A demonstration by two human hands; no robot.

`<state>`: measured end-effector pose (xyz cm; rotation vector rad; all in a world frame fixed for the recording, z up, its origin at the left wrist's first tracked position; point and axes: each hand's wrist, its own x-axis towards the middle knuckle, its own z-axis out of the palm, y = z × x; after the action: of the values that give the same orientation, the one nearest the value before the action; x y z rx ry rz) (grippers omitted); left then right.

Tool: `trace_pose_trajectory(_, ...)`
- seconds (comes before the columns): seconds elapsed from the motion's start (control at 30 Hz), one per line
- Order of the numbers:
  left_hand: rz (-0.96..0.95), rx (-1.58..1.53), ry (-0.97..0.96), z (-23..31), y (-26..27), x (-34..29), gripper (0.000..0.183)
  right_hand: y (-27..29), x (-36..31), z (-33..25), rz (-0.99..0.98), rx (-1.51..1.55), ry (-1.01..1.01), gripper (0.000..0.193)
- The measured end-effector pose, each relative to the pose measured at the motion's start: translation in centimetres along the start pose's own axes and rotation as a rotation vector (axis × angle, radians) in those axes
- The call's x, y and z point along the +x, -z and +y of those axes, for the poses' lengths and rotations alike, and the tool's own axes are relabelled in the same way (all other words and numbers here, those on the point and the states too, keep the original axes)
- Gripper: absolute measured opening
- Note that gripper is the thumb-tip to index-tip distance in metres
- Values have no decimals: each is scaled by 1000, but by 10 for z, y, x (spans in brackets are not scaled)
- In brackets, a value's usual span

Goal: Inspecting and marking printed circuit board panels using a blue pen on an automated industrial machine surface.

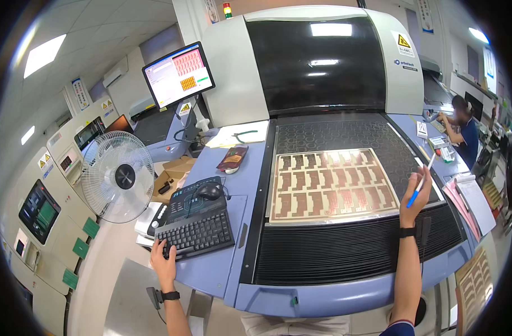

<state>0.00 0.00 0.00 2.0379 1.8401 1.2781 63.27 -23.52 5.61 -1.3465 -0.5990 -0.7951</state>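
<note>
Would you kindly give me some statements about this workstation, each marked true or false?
1. The right hand holds a blue-and-white pen-like tool. True.
2. The left hand rests on the computer mouse. False: it is at the near-left corner of the black keyboard.
3. The copper-toned patterned panel lies on the machine's black bed. True.
4. The white fan stands to the right of the panel. False: it stands to the left, beyond the keyboard.
5. The monitor is dark. False: its screen is lit.
</note>
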Motion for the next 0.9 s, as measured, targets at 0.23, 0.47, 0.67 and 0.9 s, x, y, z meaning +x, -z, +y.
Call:
trace_pose_trajectory(0.23,-64,109,-74,16,6,-4,50,12,4,24,44,-12,-154,39)
trace_pose_trajectory(0.47,-25,-26,-97,-5,-6,5,42,14,-7,5,-20,78,-351,27)
trace_pose_trajectory(0.67,121,189,49,-16,7,4,48,-7,-36,-59,-329,230,-461,21)
trace_pose_trajectory(0.9,181,150,-16,-3,-15,7,44,3,-36,-61,-339,328,-551,21)
